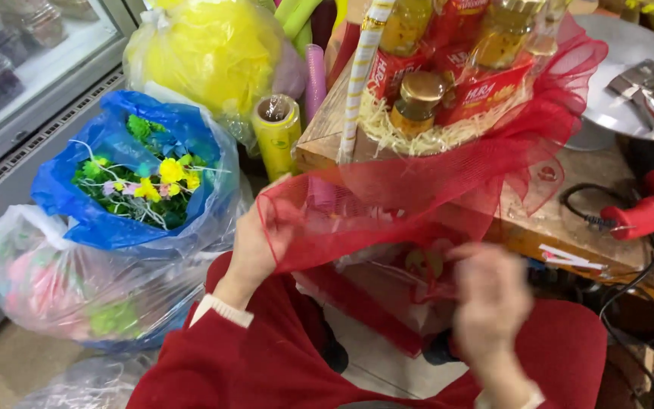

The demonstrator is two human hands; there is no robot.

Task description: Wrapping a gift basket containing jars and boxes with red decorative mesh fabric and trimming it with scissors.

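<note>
Beside the wooden counter (569, 220), your left hand (255, 242) and right hand (490, 295) each pinch one red mesh (418, 197), stretched left to right.

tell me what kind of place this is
Probably a small shop or workshop that makes gift hampers. A basket of bottles on straw is being dressed with red mesh, bags of artificial flowers stand beside it, and a glass-fronted cooler is at the left.
</note>
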